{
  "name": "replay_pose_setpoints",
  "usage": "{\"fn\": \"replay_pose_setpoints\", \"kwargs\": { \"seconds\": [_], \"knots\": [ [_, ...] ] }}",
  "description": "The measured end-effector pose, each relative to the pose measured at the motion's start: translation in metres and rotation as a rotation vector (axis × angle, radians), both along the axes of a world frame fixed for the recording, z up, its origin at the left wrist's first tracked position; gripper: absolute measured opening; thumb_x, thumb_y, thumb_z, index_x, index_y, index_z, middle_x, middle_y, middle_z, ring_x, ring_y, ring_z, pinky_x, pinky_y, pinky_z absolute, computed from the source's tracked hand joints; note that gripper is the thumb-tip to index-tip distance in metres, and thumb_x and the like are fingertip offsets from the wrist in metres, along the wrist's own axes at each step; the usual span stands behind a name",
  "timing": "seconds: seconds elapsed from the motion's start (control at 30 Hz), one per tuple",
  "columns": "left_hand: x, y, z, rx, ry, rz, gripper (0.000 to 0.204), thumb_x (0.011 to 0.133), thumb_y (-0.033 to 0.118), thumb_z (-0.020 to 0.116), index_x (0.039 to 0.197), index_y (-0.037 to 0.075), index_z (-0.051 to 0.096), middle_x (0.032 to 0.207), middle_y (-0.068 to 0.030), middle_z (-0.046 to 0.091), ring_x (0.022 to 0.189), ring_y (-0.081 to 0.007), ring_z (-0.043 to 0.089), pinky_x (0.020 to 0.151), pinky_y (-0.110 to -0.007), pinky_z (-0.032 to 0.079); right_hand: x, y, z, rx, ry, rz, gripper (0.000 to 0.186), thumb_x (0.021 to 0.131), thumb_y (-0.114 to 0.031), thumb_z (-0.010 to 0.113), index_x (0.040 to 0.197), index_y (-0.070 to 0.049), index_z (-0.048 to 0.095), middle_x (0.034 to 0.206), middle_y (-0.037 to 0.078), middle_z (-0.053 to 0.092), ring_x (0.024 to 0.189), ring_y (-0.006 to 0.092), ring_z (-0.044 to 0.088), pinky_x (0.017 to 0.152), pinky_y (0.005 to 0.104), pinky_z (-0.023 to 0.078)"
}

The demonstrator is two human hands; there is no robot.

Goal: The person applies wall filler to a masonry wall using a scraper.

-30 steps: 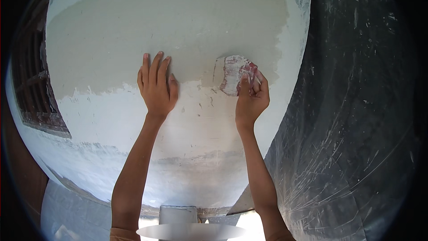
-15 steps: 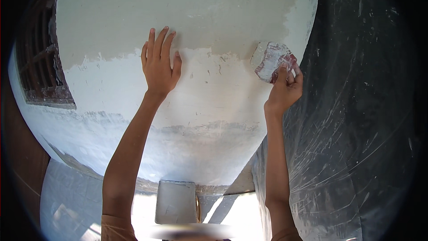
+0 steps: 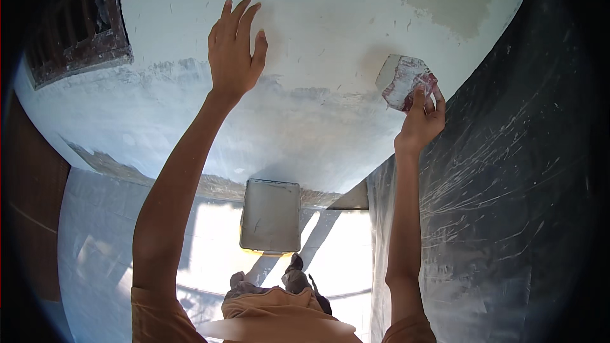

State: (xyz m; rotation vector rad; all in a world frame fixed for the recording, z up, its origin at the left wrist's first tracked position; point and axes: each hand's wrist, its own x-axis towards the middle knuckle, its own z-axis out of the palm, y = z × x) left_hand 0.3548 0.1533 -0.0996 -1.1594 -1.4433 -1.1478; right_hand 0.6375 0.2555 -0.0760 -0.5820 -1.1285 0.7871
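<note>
Starting at ten o'clock, the barred brown window grille makes a hard edge on the pale wall, one to stop any stroke well short of. At eleven o'clock the left hand is raised, fingers loosely spread and holding nothing; whether it touches the wall I cannot tell. Toward seven o'clock a grey rectangular container shows near the wall's foot — low enough to leave open room between the hands. At two o'clock is the flat scraper, smeared white over red, pinched at its four o'clock side between thumb and fingers of the right hand; its offset shadow suggests it stands off the wall. Using it well would likely mean a shallow angle, even pressure and a steady wrist. From one o'clock to four, the wall's edge borders dark plastic sheeting — near that hand, so there is more room toward nine o'clock.
</note>
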Motion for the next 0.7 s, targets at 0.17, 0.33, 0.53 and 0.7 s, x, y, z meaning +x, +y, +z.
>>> {"fn": "replay_pose_setpoints", "kwargs": {
  "seconds": [0.17,0.33,0.53,0.7],
  "knots": [
    [-0.04,-0.049,-0.097,-0.122,-0.17,-0.062,0.042,0.091,0.02,0.053,0.131,0.008,0.05,0.138,-0.0122,0.05,0.132,-0.0363,0.042,0.1,-0.048,0.038,-0.008,-0.036,-0.082,-0.182,-0.184,-0.032,0.033,0.091,-0.007,0.064,0.121,0.002,0.055,0.099,0.013,0.068,0.086,0.0137,0.064,0.071,0.0275,0.054],
    [-0.052,-0.098,-0.221,-0.305,-0.45,-0.102,0.04,0.093,0.018,0.053,0.129,0.003,0.048,0.133,-0.0177,0.052,0.121,-0.0347,0.053,0.097,-0.044,0.047,-0.006,-0.066,-0.191,-0.338,-0.439,-0.066,0.034,0.09,-0.012,0.068,0.119,0.002,0.058,0.092,0.014,0.07,0.079,0.014,0.067,0.067,0.0261,0.055],
    [-0.028,-0.145,-0.376,-0.574,-0.803,-0.08,0.045,0.094,0.022,0.053,0.133,0.001,0.043,0.132,-0.02,0.051,0.124,-0.0353,0.05,0.103,-0.043,0.041,0.002,-0.1,-0.317,-0.563,-0.596,0.035,0.032,0.089,-0.007,0.067,0.117,0.004,0.058,0.09,0.013,0.071,0.075,0.0108,0.066,0.063,0.0242,0.053],
    [0.018,-0.18,-0.5,-0.667,-1.121,-0.133,0.048,0.094,0.023,0.055,0.133,-0.001,0.043,0.128,-0.023,0.054,0.122,-0.0363,0.05,0.103,-0.043,0.039,0.007,-0.133,-0.418,-0.711,-0.843,0.176,0.033,0.086,-0.007,0.068,0.117,0.003,0.059,0.091,0.015,0.072,0.074,0.0106,0.067,0.064,0.0247,0.052]
  ]
}}
